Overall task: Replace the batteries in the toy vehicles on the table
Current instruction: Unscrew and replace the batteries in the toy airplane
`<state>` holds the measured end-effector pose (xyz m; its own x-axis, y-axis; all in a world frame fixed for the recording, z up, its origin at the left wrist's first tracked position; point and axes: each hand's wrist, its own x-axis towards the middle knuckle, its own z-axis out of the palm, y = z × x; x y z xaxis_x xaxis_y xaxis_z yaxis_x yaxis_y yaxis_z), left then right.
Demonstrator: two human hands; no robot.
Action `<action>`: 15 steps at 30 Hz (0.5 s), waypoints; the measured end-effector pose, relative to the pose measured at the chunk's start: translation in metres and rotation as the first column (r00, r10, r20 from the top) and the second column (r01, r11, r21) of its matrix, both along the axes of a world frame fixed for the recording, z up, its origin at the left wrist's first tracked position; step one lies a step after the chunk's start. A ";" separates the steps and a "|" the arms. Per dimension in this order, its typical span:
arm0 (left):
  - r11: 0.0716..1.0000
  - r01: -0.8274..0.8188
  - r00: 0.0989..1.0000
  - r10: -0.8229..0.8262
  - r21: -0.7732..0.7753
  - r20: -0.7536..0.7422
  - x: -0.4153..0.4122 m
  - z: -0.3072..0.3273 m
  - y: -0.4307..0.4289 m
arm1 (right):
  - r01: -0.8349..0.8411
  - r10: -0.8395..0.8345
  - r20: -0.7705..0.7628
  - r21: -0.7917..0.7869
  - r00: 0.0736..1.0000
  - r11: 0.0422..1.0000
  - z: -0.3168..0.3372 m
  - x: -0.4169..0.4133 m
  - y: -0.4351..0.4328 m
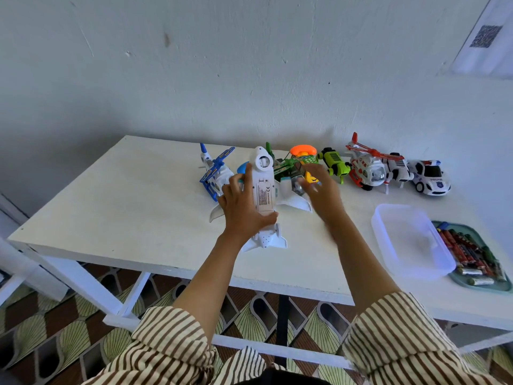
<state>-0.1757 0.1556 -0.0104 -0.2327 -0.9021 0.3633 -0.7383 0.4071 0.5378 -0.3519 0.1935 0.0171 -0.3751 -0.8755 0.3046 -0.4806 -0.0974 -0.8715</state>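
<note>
One smooth white plastic plane [263,190] — belly-up

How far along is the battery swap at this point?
Done: nothing visible. In hand: the left hand grips the white plane belly-up on the table; the right hand hovers open beside it, blurred. Left: it looks unopened, the other toys line the wall, and batteries sit in the tray.

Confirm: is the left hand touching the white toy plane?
Touching. The head view shows the left hand gripping the white toy plane, fingers curled round the fuselage and thumb across its underside.
</note>
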 end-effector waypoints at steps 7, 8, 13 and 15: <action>1.000 -0.009 0.999 0.009 0.002 -0.033 -0.003 0.000 -0.001 | 0.347 -0.276 -0.220 0.431 0.935 0.833 -0.096 -0.060 0.042; 1.000 -0.010 1.000 0.010 0.001 -0.029 -0.003 0.000 -0.002 | 0.338 -0.239 -0.261 0.459 0.935 0.822 -0.102 -0.057 0.046; 1.000 -0.013 1.000 0.013 -0.015 -0.011 -0.005 -0.002 -0.005 | 0.409 -0.359 -0.202 0.341 0.911 0.846 -0.103 -0.047 0.046; 0.999 -0.029 1.000 0.029 -0.020 -0.010 -0.005 -0.003 -0.006 | 0.437 -0.436 -0.062 0.231 0.898 0.869 -0.090 -0.042 0.043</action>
<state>-0.1810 0.1492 -0.0139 -0.2034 -0.9010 0.3831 -0.7448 0.3964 0.5368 -0.3944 0.2364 -0.0726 -0.7341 -0.6690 0.1168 -0.4333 0.3291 -0.8390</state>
